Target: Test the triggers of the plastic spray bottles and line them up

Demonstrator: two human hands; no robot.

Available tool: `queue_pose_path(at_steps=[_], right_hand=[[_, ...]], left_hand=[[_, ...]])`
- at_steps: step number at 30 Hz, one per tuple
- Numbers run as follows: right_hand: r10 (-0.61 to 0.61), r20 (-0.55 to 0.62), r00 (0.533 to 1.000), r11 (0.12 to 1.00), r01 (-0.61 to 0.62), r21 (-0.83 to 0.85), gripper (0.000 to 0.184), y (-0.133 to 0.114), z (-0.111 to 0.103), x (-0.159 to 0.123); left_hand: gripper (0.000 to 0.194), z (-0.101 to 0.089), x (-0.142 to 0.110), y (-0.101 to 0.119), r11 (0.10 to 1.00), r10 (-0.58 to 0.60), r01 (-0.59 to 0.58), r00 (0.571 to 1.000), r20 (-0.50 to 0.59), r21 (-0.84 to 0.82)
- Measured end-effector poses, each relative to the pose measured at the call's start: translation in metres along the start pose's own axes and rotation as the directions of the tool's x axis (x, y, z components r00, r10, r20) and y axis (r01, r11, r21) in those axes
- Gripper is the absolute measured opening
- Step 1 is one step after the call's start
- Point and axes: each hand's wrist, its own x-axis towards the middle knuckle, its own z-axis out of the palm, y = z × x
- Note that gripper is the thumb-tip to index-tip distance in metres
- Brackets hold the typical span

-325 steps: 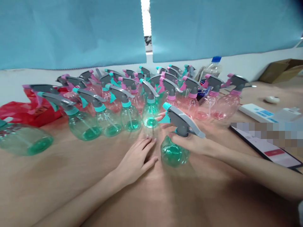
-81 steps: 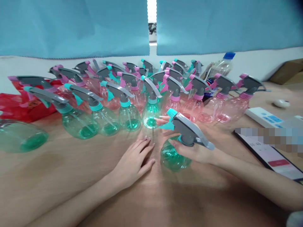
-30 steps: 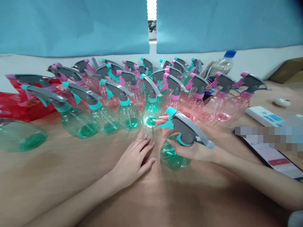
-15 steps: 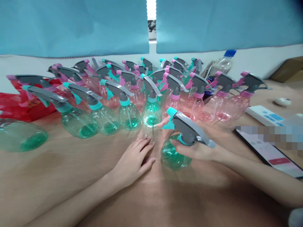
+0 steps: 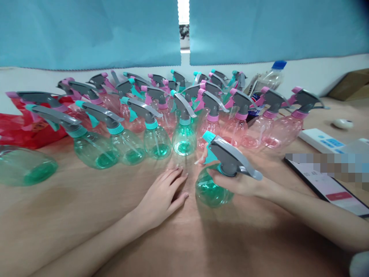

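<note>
A green spray bottle (image 5: 213, 189) with a grey trigger head and teal nozzle stands on the wooden table (image 5: 86, 215) in front of me. My right hand (image 5: 239, 184) is wrapped round its neck, fingers reaching under the trigger. My left hand (image 5: 163, 198) lies flat on the table just left of the bottle, fingers spread, holding nothing. Behind them stand rows of several green spray bottles (image 5: 155, 132) and pink spray bottles (image 5: 259, 123).
A green bottle body (image 5: 25, 165) lies on its side at far left beside a red plastic bag (image 5: 25, 129). A phone (image 5: 331, 186), a white box (image 5: 319, 139), a water bottle (image 5: 266, 79) and a cardboard box (image 5: 350, 84) sit at right.
My right hand's fingers have drawn in slightly at the trigger of the green bottle. The left hand and the bottle rows have not moved.
</note>
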Motion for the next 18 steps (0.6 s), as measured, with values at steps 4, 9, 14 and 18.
queue_pose_path(at_steps=[4, 9, 14, 18], right_hand=[[0.038, 0.026, 0.999, 0.999, -0.038, 0.02, 0.028, -0.0025, -0.0016, 0.0007], [-0.021, 0.059, 0.998, 0.999, 0.019, 0.034, 0.042, -0.0031, -0.0024, 0.0016], [-0.056, 0.072, 0.996, 0.998, 0.057, -0.01, 0.046, -0.0019, -0.001, 0.0], [-0.067, 0.036, 0.997, 0.997, 0.065, 0.039, 0.046, -0.0013, 0.0013, -0.0011]], left_hand=[[0.044, 0.0005, 0.0003, 0.0, 1.0, 0.005, -0.005, 1.0, -0.003, -0.006], [0.045, 0.0004, 0.0005, 0.0004, 1.0, 0.015, -0.015, 1.0, -0.007, 0.018], [0.046, 0.0004, 0.0002, 0.0002, 1.0, 0.013, -0.013, 1.0, -0.002, 0.021], [0.046, 0.0017, 0.0003, -0.0007, 1.0, 0.005, -0.005, 1.0, -0.008, 0.008]])
